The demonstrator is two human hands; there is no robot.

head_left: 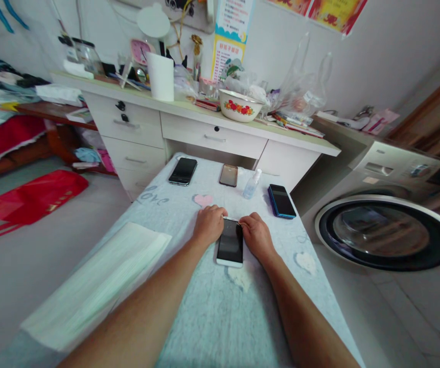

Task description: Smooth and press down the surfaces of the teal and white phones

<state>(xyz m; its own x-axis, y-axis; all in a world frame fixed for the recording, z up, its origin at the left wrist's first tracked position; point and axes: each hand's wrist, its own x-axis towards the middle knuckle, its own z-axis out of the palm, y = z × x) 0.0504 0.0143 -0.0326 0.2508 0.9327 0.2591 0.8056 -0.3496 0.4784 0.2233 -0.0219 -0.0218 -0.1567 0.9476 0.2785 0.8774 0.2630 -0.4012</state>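
Note:
A white smartphone (230, 244) with a dark screen lies face up on the cloth-covered table in front of me. My left hand (209, 224) is closed at its upper left corner, fingers curled over the edge. At the opposite upper corner, my right hand (256, 234) pinches the phone's edge. Fingertips of both hands are partly hidden, so anything thin between them cannot be made out. Beyond the hands stand a small clear spray bottle (251, 186) and a brownish see-through phone case (228, 175).
A black phone (183, 171) lies at the far left of the table, and a phone with a blue edge (281, 201) at the right. A pale folded cloth (100, 286) covers the left side. Behind is a white desk (192, 134); a washing machine (386, 230) stands right.

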